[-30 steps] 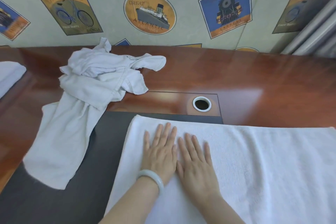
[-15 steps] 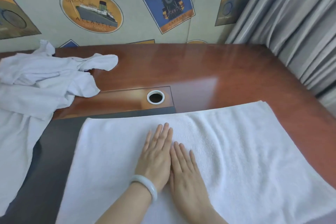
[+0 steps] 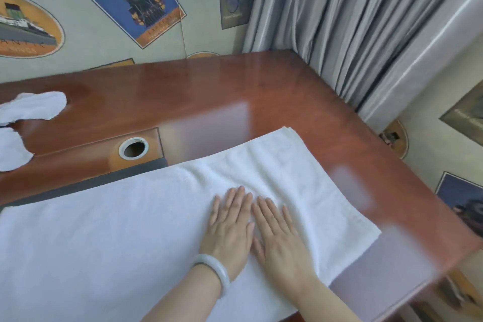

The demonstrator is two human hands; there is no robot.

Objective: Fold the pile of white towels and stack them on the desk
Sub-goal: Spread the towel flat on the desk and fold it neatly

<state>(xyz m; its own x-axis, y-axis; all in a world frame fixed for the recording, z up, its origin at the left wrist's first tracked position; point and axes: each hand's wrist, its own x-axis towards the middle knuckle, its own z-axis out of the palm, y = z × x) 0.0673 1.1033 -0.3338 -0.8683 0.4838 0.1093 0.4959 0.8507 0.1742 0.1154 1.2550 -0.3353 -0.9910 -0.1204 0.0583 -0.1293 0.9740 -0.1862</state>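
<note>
Lying left-to-right, seemingly doubled, the towel [image 3: 104, 243] bears left grip [image 3: 227, 232] and right grip [image 3: 282, 246], flat-fingered.

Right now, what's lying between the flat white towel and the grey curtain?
Nothing: in the head view, only bare, glossy desk runs from the flat towel to the curtain.

towel [image 3: 130, 230]: white terry cloth, nubby | desk [image 3: 261, 91]: glossy reddish wood | curtain [image 3: 366, 21]: satiny fabric
</note>
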